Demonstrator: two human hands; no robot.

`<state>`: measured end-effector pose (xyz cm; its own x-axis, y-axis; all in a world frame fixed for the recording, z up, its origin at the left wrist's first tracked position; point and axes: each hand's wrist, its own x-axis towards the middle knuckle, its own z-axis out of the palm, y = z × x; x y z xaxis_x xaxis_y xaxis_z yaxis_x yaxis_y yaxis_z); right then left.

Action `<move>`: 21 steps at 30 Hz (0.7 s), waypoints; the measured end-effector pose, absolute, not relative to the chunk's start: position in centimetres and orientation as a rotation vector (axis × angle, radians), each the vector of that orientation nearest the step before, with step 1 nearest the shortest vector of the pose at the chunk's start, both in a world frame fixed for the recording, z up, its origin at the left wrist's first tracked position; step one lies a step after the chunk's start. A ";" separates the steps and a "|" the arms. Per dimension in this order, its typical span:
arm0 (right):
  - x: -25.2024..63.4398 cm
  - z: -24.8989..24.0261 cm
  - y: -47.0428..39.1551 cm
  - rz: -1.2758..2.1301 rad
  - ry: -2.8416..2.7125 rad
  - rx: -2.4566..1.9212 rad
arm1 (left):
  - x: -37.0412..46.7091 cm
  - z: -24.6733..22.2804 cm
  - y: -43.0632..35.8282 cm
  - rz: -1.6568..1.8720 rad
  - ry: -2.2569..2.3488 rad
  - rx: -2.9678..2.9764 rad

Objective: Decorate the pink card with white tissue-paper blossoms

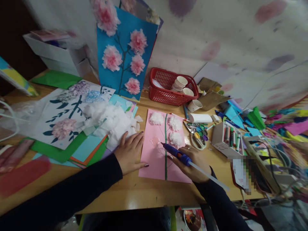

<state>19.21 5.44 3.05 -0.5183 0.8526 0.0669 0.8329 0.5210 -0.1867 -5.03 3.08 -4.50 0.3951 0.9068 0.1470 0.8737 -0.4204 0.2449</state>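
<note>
A pink sheet of paper [154,163] lies before me, with a dark green stem line down it and three white tissue flowers [175,139] on its upper part. My right hand [194,162] grips a blue hot glue gun [176,153], a long clear glue stick [209,175] jutting from its rear. The nozzle points at a shiny loop of glue [154,141] left of the stem. My left hand [131,152] lies flat with fingers apart, at the sheet's left edge. Just beyond its fingertips sits a heap of white tissue paper [113,120].
At the back stand a red basket [166,88] with paper cups and a blue card [125,51] with pink flowers. Scissors [197,141], a box of markers [223,141] and a power strip [262,163] are to the right. Coloured sheets [60,147] and a flower picture [57,109] lie left.
</note>
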 end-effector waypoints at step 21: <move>19.1 2.8 6.1 0.224 -2.584 -1.528 | -5.1 -4.4 3.0 0.389 1.610 2.520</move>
<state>19.10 6.06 2.81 -0.4786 0.8772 0.0373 0.8578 0.4762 -0.1935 -5.12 3.00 -4.42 0.3991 0.9049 0.1479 0.8725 -0.4244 0.2423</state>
